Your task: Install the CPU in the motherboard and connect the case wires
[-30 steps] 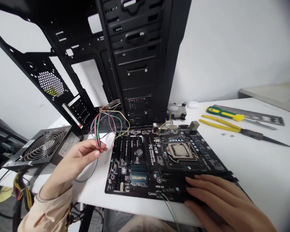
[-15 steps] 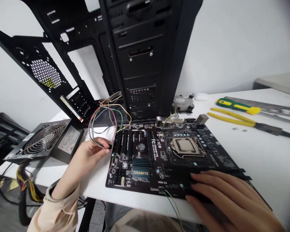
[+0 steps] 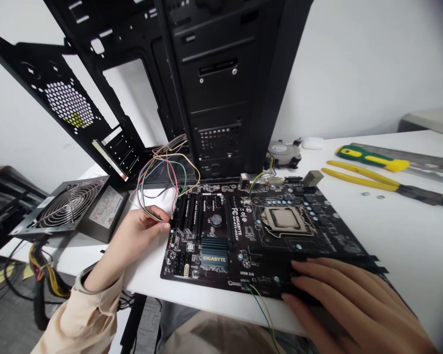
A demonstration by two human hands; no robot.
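A black Gigabyte motherboard lies flat on the white table. My left hand pinches a bundle of thin coloured wires at the board's left edge; the wires loop up into the open black computer case standing behind. My right hand lies flat with fingers stretched out on the board's near right edge, pressing it down. The CPU socket sits uncovered near the board's middle right.
A power supply with a round fan grille rests at the table's left. Behind the board lies a CPU cooler. Yellow-handled pliers, a green-yellow screwdriver and small screws lie at the right.
My left hand has carried the wire ends down and right, from above the table to the motherboard's left edge. My right hand has stayed flat on the board.
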